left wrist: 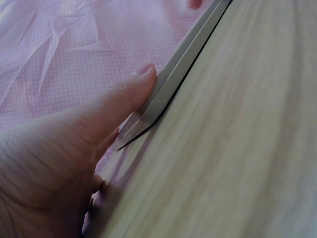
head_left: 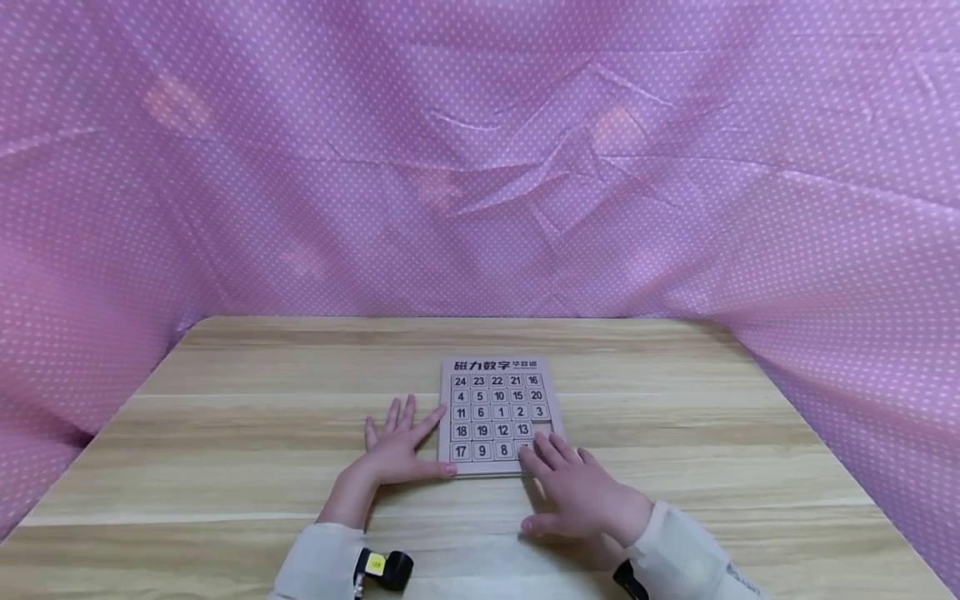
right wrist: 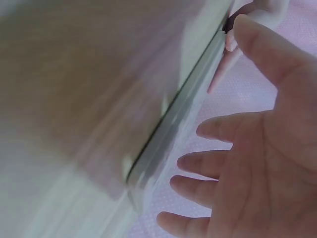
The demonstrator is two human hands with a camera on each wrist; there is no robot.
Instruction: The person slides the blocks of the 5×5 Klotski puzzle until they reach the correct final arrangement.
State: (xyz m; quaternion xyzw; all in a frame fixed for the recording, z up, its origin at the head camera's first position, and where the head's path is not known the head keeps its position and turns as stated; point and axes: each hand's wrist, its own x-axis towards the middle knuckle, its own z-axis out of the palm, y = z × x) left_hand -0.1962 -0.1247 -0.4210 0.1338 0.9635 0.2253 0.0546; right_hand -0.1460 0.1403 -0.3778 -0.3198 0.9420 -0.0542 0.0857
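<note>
Number puzzle (head_left: 500, 413), square-tiled, on wood-grained table (head_left: 660, 392); left hand (head_left: 397, 454) splayed against edge; right hand (head_left: 576, 490) outstretched at corner

Board (head_left: 445, 442) — 磁力数字; number tiles (head_left: 501, 412) — 24 top left.

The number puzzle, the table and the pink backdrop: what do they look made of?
Number puzzle: probably matte plastic, judging by its smooth, even edge. Table: wood or wood-look laminate, low sheen, with streaked grain. Pink backdrop: likely cloth, faintly shiny, given its soft folds and creases.
</note>
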